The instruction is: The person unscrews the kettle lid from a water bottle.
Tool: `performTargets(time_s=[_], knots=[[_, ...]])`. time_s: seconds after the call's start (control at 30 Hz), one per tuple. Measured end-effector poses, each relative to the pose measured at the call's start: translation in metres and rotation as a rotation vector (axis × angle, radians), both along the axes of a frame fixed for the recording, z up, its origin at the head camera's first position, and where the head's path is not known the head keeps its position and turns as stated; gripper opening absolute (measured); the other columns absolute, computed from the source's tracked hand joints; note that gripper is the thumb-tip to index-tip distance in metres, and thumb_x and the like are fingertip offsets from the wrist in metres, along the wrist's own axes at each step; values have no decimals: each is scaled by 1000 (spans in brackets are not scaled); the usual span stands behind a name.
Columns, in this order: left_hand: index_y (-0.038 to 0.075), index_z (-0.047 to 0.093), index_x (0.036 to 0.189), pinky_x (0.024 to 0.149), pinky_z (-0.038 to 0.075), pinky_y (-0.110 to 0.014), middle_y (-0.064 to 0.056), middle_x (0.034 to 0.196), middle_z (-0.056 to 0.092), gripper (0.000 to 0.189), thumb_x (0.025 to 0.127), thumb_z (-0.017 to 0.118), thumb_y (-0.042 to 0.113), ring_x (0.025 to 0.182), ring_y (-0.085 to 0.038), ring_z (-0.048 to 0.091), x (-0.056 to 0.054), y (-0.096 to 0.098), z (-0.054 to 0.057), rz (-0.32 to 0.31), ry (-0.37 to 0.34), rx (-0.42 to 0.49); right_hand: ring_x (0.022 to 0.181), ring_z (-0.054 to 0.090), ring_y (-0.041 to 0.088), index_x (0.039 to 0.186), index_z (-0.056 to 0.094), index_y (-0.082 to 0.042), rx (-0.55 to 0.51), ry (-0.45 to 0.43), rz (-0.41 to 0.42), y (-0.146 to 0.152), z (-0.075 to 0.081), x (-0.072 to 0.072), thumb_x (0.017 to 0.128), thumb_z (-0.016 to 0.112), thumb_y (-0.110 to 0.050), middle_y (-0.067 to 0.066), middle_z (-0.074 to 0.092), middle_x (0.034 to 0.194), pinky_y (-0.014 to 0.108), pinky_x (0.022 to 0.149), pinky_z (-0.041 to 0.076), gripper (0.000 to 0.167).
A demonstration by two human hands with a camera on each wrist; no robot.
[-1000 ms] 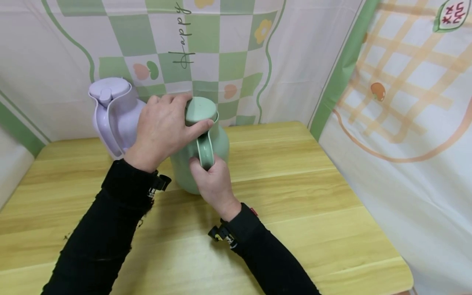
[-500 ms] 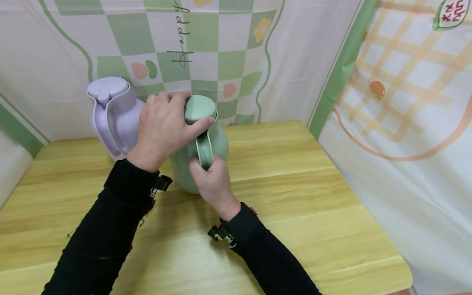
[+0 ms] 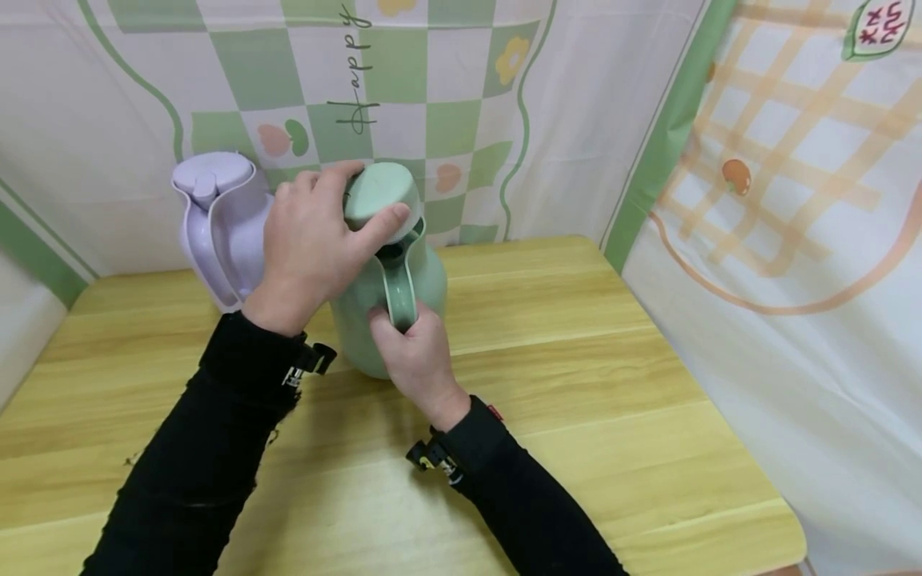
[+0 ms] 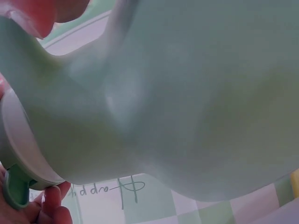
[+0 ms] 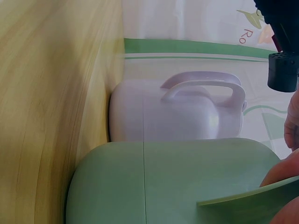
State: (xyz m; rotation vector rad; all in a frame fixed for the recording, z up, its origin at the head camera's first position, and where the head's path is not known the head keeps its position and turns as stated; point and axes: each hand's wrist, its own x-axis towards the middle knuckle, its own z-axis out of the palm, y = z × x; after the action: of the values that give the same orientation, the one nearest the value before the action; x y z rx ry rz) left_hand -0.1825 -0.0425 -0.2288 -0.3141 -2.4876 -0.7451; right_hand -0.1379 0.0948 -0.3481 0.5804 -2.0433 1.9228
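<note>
A pale green thermos jug (image 3: 360,340) stands upright on the table in the head view. My left hand (image 3: 306,240) grips its round green lid (image 3: 382,190), thumb on the near side and fingers around the far side. The lid sits tilted above the mouth, with a dark gap under its right edge. My right hand (image 3: 421,352) holds the jug's handle (image 3: 400,292). In the left wrist view, the lid's pale side wall (image 4: 21,135) and a darker green tab (image 4: 17,189) show beside my fingertips. The jug's body (image 5: 140,177) fills the lower right wrist view.
A lilac thermos jug (image 3: 238,232) with its lid on stands just left of the green one, partly behind my left hand. The wooden table (image 3: 591,384) ends at a patterned curtain (image 3: 576,120) behind and on the right.
The lid has risen and tilted with my left hand, shifting slightly left, and a dark opening now shows beneath it. My right hand and the jug body have stayed in place.
</note>
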Motion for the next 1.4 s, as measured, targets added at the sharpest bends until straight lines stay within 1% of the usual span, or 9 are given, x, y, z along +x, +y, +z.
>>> performTargets(time_s=[0.2,0.3,0.43,0.53,0.63,0.77,0.87,1.1,1.4], knots=[[10,59,147,77,38,-39,-14,115,69,77,95,55,67,95,-29,59,0,-5,0,-55,13,195,52,19,20,63,27,-14,-4,4,-6,0,-1,0,98,57,-22,1,22,56,27,56,24,46],[11,57,147,82,41,-38,-11,122,69,72,97,55,64,100,-23,60,1,-8,-2,-95,0,319,51,20,19,63,28,-14,-3,16,-11,0,-1,0,98,57,-22,0,23,55,26,55,25,46],[17,54,149,95,46,-39,-7,139,66,67,99,52,63,117,-17,61,4,-11,-4,-137,-70,484,50,20,17,63,27,-15,-1,29,-28,-1,-2,0,98,58,-22,-1,23,55,26,54,25,47],[18,52,148,98,46,-37,-7,138,64,63,102,48,61,118,-16,59,6,-13,-7,-179,-115,601,51,19,16,62,26,-15,3,29,-47,-2,-2,0,98,58,-22,-1,22,55,26,54,25,48],[15,54,141,93,43,-33,-5,125,62,54,106,45,55,107,-17,56,5,-14,-12,-223,-125,723,50,19,16,62,26,-16,4,24,-65,-2,-2,0,97,58,-22,-2,22,54,26,53,24,49],[12,62,121,77,39,-32,-4,101,57,40,110,41,44,86,-19,49,1,-14,-17,-307,-88,885,49,19,15,61,26,-16,5,22,-80,-4,-3,0,97,58,-23,-2,23,53,26,52,24,49],[13,66,114,68,35,-32,-4,93,57,39,110,38,40,78,-20,46,-2,-14,-20,-371,-76,1013,49,19,15,62,27,-16,2,19,-89,-5,-2,0,97,58,-23,-2,23,54,26,52,24,48],[19,66,127,67,32,-27,-1,104,65,45,110,34,47,85,-15,49,-1,-17,-25,-404,-156,1316,51,18,15,64,27,-17,10,17,-127,-4,-1,-1,98,58,-21,-4,21,56,27,52,23,47],[22,65,132,74,39,-25,1,108,67,58,110,24,57,83,-13,50,0,-25,-34,-449,-288,1489,49,21,15,64,29,-17,11,22,-157,4,-3,-11,98,57,-22,-4,23,55,28,50,24,44]])
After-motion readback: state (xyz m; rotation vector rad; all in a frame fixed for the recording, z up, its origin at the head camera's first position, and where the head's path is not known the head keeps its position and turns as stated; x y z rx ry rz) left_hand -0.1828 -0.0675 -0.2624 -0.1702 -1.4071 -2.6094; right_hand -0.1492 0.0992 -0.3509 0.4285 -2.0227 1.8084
